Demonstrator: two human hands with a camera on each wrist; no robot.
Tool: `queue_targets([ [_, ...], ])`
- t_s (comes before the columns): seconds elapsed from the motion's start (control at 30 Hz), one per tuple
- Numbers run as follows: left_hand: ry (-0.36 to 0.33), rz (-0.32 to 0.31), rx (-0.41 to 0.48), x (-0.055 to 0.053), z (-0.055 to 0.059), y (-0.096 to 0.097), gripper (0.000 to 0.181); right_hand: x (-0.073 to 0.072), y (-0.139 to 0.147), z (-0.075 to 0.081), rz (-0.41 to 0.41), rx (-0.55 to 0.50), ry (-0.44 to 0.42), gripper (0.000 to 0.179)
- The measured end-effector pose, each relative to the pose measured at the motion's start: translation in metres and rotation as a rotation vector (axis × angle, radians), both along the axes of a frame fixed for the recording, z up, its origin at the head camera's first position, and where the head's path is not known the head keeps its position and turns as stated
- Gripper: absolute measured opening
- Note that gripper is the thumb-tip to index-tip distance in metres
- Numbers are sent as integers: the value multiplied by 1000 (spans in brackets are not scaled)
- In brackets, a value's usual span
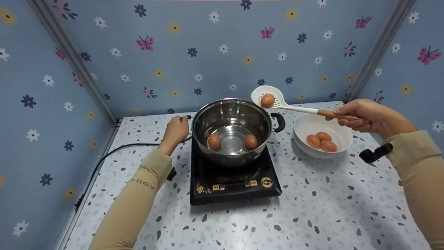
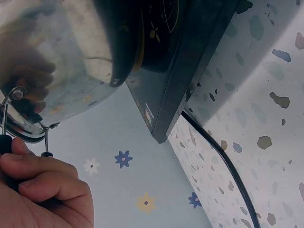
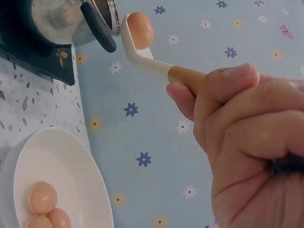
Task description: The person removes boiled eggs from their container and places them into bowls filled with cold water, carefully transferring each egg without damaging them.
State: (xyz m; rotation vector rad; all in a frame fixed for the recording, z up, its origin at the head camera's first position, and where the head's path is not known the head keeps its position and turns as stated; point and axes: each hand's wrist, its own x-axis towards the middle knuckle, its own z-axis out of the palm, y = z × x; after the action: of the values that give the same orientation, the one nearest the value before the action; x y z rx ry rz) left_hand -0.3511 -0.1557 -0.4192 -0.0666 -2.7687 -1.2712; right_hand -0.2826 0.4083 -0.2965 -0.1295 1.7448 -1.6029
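Observation:
My right hand (image 1: 367,116) grips the wooden handle of a white slotted spoon (image 1: 300,109). A brown egg (image 1: 267,100) sits in the spoon's bowl, above the right rim of a steel pot (image 1: 232,158). Two more eggs, one on the left (image 1: 214,140) and one on the right (image 1: 251,141), lie inside the pot. With its fingers curled, my left hand (image 1: 177,130) holds the pot's left black handle (image 2: 5,145). In the right wrist view, the lifted egg (image 3: 141,31) rests against the spoon's white head, clear of the pot.
The pot stands on a black induction cooker (image 1: 236,177), whose cord (image 1: 131,144) runs off to the left. Right of it is a white bowl (image 1: 322,155) with three brown eggs (image 1: 324,136). A flowered wall (image 1: 222,62) rises behind the speckled table (image 1: 229,229).

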Motion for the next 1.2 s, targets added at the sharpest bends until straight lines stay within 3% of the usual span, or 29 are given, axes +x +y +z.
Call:
queue_targets([
  [0.3, -6, -6, 13, 1, 0, 0, 39, 4, 16, -5, -72, 1, -41, 37],
  [0.63, 16, -6, -9, 1, 1, -1, 39, 7, 37, -16, -12, -99, -29, 43],
  [0.77, -2, -5, -4, 1, 1, -1, 38, 11, 43, -21, -41, -135, -53, 47],
  [1.0, -17, -8, 3, 2, 2, -1, 37, 18, 53, -28, -133, -107, -72, 45],
  [1.2, -15, -7, -14, 2, 1, -1, 39, 21, 65, -36, -120, -124, -85, 48],
])
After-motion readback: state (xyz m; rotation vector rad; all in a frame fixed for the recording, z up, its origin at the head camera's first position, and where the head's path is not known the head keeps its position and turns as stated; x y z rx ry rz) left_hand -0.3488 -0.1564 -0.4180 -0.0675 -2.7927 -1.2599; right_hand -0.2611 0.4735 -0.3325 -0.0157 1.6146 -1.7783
